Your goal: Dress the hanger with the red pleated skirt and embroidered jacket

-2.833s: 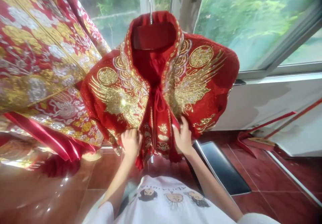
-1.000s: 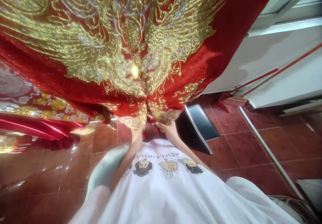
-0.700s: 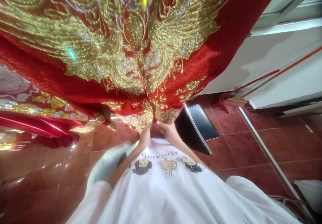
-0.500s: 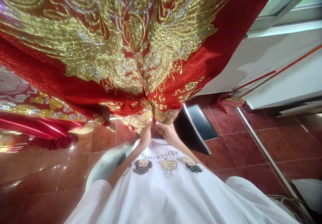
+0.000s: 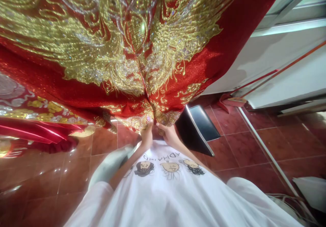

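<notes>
A red jacket (image 5: 224, 26) with heavy gold and silver embroidery hangs close in front of me and fills the upper view. Its two front panels meet at a centre seam. My left hand (image 5: 147, 136) pinches the left panel's scalloped gold hem (image 5: 137, 121) near the seam. My right hand (image 5: 169, 135) grips the right panel's hem right beside it. Both hands sit close together just above my white printed shirt (image 5: 168, 193).
A second red and gold garment (image 5: 38, 118) hangs at the left over the glossy red tiled floor (image 5: 254, 152). A dark flat panel (image 5: 201, 125) leans behind my right hand. White wall (image 5: 280, 74) and red rods (image 5: 254, 81) lie at the right.
Since the earliest frame I have come much closer to the jacket and my hands have dropped to its bottom hem. Over the last second both hands stay pinched together there, barely shifting.
</notes>
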`<act>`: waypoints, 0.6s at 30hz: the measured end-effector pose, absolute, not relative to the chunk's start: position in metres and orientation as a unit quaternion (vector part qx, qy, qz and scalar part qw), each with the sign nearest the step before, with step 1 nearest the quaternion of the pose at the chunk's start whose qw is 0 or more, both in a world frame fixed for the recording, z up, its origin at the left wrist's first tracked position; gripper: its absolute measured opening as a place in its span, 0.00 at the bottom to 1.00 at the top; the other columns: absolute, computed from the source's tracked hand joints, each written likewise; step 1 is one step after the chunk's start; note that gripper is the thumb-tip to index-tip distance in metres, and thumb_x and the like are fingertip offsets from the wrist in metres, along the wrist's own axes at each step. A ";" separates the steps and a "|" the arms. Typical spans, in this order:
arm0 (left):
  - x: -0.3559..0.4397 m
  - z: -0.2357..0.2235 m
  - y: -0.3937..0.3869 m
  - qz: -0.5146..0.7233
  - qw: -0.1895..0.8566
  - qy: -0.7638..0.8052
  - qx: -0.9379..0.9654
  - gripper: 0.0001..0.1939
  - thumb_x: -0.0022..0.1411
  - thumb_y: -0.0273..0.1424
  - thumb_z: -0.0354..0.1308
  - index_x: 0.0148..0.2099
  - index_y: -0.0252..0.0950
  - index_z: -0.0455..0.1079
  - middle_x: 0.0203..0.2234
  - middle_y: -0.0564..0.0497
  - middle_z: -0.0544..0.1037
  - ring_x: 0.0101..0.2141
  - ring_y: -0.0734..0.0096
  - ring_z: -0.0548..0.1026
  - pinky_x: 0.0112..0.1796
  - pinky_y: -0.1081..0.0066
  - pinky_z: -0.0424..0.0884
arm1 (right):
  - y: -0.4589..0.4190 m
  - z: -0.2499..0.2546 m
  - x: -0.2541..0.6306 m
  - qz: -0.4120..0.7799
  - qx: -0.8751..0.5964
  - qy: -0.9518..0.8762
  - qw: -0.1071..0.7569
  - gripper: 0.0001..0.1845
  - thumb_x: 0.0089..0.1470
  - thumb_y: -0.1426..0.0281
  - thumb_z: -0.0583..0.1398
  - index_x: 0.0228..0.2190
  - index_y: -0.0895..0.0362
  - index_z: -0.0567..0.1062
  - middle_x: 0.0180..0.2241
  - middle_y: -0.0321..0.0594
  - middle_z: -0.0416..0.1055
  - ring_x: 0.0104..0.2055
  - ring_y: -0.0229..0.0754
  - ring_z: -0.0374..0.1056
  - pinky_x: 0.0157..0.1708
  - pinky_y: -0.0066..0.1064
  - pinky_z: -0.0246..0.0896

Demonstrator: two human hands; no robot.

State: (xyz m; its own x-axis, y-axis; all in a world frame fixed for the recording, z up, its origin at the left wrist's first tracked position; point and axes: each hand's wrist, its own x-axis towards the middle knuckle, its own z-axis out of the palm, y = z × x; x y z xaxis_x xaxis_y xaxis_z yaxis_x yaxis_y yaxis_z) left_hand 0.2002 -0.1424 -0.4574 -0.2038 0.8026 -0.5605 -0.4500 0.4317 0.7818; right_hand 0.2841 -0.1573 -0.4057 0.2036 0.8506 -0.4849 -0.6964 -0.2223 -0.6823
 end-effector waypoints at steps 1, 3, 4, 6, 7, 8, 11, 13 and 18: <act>0.199 -0.458 -0.142 0.513 0.611 0.583 0.150 0.17 0.47 0.41 0.71 0.32 0.32 0.74 0.25 0.46 0.79 0.38 0.57 0.79 0.39 0.66 0.75 | -0.158 -0.406 0.284 0.624 -0.469 -0.082 0.620 0.24 0.29 0.73 0.71 0.33 0.59 0.71 0.25 0.35 0.70 0.26 0.36 0.66 0.30 0.29 0.64; 0.198 -0.459 -0.141 0.520 0.608 0.581 0.148 0.18 0.47 0.41 0.70 0.35 0.33 0.74 0.29 0.45 0.80 0.39 0.57 0.79 0.38 0.66 0.75 | -0.159 -0.406 0.283 0.620 -0.471 -0.080 0.623 0.24 0.29 0.73 0.71 0.32 0.59 0.71 0.26 0.35 0.71 0.28 0.37 0.67 0.31 0.29 0.64; 0.198 -0.460 -0.141 0.522 0.608 0.579 0.147 0.19 0.47 0.41 0.70 0.36 0.33 0.74 0.31 0.45 0.80 0.40 0.57 0.79 0.38 0.66 0.75 | -0.159 -0.407 0.282 0.618 -0.472 -0.079 0.624 0.23 0.29 0.73 0.71 0.32 0.59 0.71 0.26 0.36 0.71 0.28 0.37 0.67 0.31 0.29 0.64; 0.198 -0.460 -0.141 0.526 0.609 0.575 0.146 0.20 0.47 0.40 0.71 0.39 0.34 0.74 0.34 0.45 0.81 0.42 0.57 0.79 0.39 0.66 0.75 | -0.159 -0.407 0.281 0.617 -0.472 -0.077 0.625 0.22 0.29 0.72 0.71 0.30 0.59 0.71 0.25 0.35 0.70 0.27 0.36 0.66 0.29 0.28 0.63; 0.198 -0.460 -0.141 0.527 0.610 0.573 0.146 0.20 0.47 0.39 0.71 0.39 0.35 0.74 0.34 0.46 0.81 0.42 0.57 0.78 0.40 0.66 0.75 | -0.159 -0.407 0.280 0.618 -0.471 -0.075 0.624 0.22 0.29 0.72 0.71 0.29 0.59 0.70 0.24 0.35 0.69 0.26 0.36 0.65 0.28 0.28 0.62; 0.198 -0.460 -0.141 0.527 0.612 0.572 0.146 0.19 0.47 0.39 0.71 0.39 0.34 0.74 0.34 0.46 0.80 0.43 0.56 0.78 0.41 0.65 0.75 | -0.158 -0.407 0.279 0.620 -0.471 -0.074 0.624 0.22 0.29 0.72 0.72 0.28 0.59 0.70 0.23 0.34 0.69 0.26 0.35 0.65 0.28 0.27 0.62; 0.198 -0.460 -0.142 0.523 0.618 0.567 0.149 0.18 0.47 0.41 0.70 0.34 0.33 0.73 0.30 0.45 0.80 0.46 0.54 0.77 0.43 0.64 0.75 | -0.158 -0.406 0.278 0.620 -0.468 -0.072 0.625 0.22 0.28 0.72 0.72 0.30 0.59 0.71 0.24 0.34 0.69 0.29 0.36 0.67 0.31 0.28 0.64; 0.199 -0.461 -0.143 0.522 0.621 0.565 0.150 0.18 0.48 0.42 0.70 0.32 0.33 0.73 0.27 0.45 0.79 0.47 0.54 0.77 0.44 0.64 0.74 | -0.158 -0.405 0.277 0.619 -0.467 -0.070 0.628 0.24 0.28 0.73 0.72 0.31 0.59 0.71 0.26 0.34 0.71 0.32 0.38 0.69 0.34 0.28 0.65; 0.198 -0.462 -0.145 0.525 0.618 0.567 0.146 0.20 0.47 0.42 0.71 0.38 0.34 0.72 0.31 0.46 0.80 0.46 0.56 0.77 0.45 0.63 0.74 | -0.157 -0.402 0.276 0.628 -0.462 -0.071 0.622 0.24 0.29 0.72 0.71 0.33 0.59 0.72 0.31 0.36 0.73 0.33 0.37 0.69 0.35 0.28 0.66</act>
